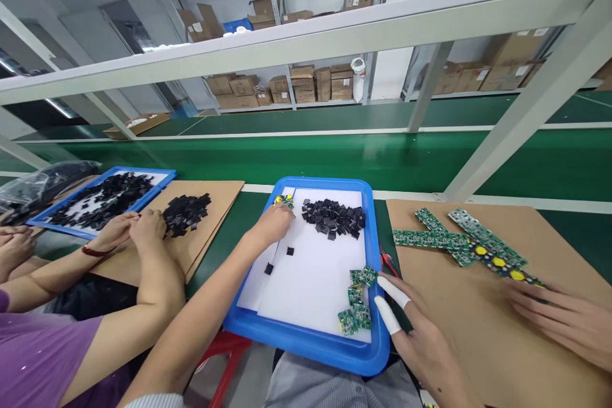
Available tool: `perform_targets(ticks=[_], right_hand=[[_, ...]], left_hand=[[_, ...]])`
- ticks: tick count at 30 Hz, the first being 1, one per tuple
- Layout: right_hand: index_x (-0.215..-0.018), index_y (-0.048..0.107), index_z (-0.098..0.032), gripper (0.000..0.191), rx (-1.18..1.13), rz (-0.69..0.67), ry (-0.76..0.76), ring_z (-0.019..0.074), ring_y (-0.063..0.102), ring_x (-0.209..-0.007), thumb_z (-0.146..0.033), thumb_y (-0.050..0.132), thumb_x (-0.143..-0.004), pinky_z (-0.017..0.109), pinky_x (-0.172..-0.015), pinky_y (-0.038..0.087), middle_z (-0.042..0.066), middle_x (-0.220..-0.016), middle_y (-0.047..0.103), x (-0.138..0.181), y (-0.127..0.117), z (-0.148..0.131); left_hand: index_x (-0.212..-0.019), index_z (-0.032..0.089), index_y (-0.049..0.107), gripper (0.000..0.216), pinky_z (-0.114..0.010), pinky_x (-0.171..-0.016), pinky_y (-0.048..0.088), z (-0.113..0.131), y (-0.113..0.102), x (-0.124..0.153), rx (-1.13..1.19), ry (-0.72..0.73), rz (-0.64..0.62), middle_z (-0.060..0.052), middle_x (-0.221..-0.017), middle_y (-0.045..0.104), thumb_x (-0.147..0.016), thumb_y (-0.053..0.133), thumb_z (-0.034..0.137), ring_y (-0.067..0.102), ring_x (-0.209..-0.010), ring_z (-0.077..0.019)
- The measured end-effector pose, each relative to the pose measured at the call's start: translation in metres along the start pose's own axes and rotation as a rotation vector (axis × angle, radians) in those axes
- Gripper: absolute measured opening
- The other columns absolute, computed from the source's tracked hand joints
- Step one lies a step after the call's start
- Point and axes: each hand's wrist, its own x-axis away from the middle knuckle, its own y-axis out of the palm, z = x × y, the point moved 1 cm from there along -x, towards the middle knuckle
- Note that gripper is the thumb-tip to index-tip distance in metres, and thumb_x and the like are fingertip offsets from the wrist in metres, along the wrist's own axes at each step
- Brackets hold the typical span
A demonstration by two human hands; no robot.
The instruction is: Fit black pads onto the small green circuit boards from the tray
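Note:
My left hand (273, 224) reaches over the far left corner of a blue tray (306, 341). Its fingers are curled onto a small green and yellow circuit board (283, 201). A pile of small black square parts (335, 217) lies on the white sheet in the tray, with two loose ones (278, 259) near my wrist. Several small green boards (357, 303) sit at the tray's near right. My right hand (421, 338), with white cots on two fingers, lies open on the cardboard sheet (454, 331) beside the tray.
Green circuit board strips (459, 242) lie crossed on the cardboard, and another person's hand (564, 319) reaches in from the right. On the left, a person in purple has both hands (129, 229) by black parts (186, 211) and a second blue tray (102, 197). A green conveyor belt (306, 159) runs behind.

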Motion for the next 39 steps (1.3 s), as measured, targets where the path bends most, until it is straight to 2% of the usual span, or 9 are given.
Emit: perform_targets(ticks=[8,11,14,17,20,23,26,35,39], right_hand=[[-0.141,0.06,-0.024,0.041,-0.086,-0.05,-0.002,0.0296,0.064,-0.126,-0.02,0.058,-0.1,0.049,-0.105,0.058,0.011,-0.139,0.065,0.01,-0.007,-0.012],[-0.14,0.061,-0.025,0.041,-0.124,-0.029,0.002,0.0295,0.065,-0.124,-0.018,0.06,-0.099,0.05,-0.104,0.058,0.011,-0.137,0.067,0.014,-0.01,-0.012],[-0.138,0.063,-0.025,0.042,-0.188,0.013,0.008,0.029,0.067,-0.121,-0.014,0.06,-0.098,0.049,-0.103,0.059,0.011,-0.133,0.069,0.013,-0.013,-0.017],[-0.132,0.068,-0.025,0.039,-0.26,0.073,0.037,0.0281,0.07,-0.116,-0.012,0.061,-0.096,0.046,-0.1,0.061,0.011,-0.127,0.072,0.011,-0.013,-0.03],[-0.127,0.071,-0.026,0.035,-0.332,0.084,0.122,0.0256,0.072,-0.11,-0.014,0.066,-0.094,0.04,-0.097,0.062,0.009,-0.124,0.073,0.006,-0.009,-0.046],[-0.126,0.071,-0.026,0.034,-0.464,-0.014,0.189,0.0224,0.074,-0.102,-0.019,0.071,-0.093,0.034,-0.09,0.063,0.008,-0.117,0.075,-0.002,-0.002,-0.061],[-0.118,0.074,-0.025,0.025,-0.601,-0.086,0.196,0.0192,0.072,-0.087,-0.018,0.067,-0.095,0.031,-0.076,0.061,0.006,-0.099,0.074,-0.008,0.003,-0.069],[-0.1,0.071,-0.021,0.011,-0.611,-0.092,0.349,0.0169,0.068,-0.077,-0.02,0.06,-0.098,0.029,-0.07,0.06,0.007,-0.095,0.07,0.006,0.011,-0.073],[-0.107,0.07,-0.024,0.017,-0.55,-0.09,0.267,0.0176,0.068,-0.081,-0.014,0.061,-0.097,0.03,-0.073,0.059,0.005,-0.094,0.069,0.007,0.01,-0.071]], left_hand=[[-0.117,0.015,0.073,0.032,-0.046,-0.109,0.047,0.007,-0.014,0.021,0.089,0.021,0.036,-0.016,-0.125,0.071,-0.092,0.056,0.004,0.063,-0.123,-0.0296],[-0.115,0.017,0.073,0.03,-0.041,-0.098,0.054,0.018,-0.014,0.037,0.147,-0.002,0.03,-0.014,-0.116,0.074,-0.09,0.06,0.006,0.068,-0.113,-0.029],[-0.095,0.019,0.077,0.019,-0.035,-0.083,0.058,0.031,-0.01,0.055,0.216,-0.035,0.02,-0.011,-0.098,0.075,-0.085,0.067,0.007,0.073,-0.096,-0.0281],[-0.089,0.019,0.075,0.019,-0.035,-0.083,0.057,0.058,-0.009,0.072,0.294,-0.064,0.066,-0.01,-0.092,0.074,-0.092,0.059,0.009,0.072,-0.092,-0.0257],[-0.102,0.021,0.071,0.018,-0.03,-0.084,0.057,0.102,-0.007,0.092,0.521,-0.056,0.125,-0.007,-0.1,0.074,-0.101,0.054,0.023,0.071,-0.093,-0.0201],[-0.095,0.021,0.072,0.01,-0.03,-0.079,0.057,0.146,0.001,0.113,1.124,-0.131,0.161,-0.007,-0.094,0.074,-0.096,0.066,0.029,0.07,-0.087,-0.0201],[-0.094,0.022,0.073,0.007,-0.03,-0.079,0.056,0.172,0.01,0.126,1.381,-0.231,0.17,-0.006,-0.093,0.073,-0.092,0.071,0.028,0.07,-0.087,-0.0205],[-0.08,0.024,0.05,0.026,-0.028,-0.066,0.057,0.184,0.016,0.133,1.599,-0.311,0.262,-0.001,-0.084,0.071,-0.089,0.074,0.027,0.069,-0.072,-0.0168],[-0.085,0.022,0.059,0.02,-0.028,-0.068,0.057,0.18,0.022,0.134,1.554,-0.378,0.237,-0.003,-0.081,0.072,-0.087,0.077,0.031,0.07,-0.074,-0.0174]])
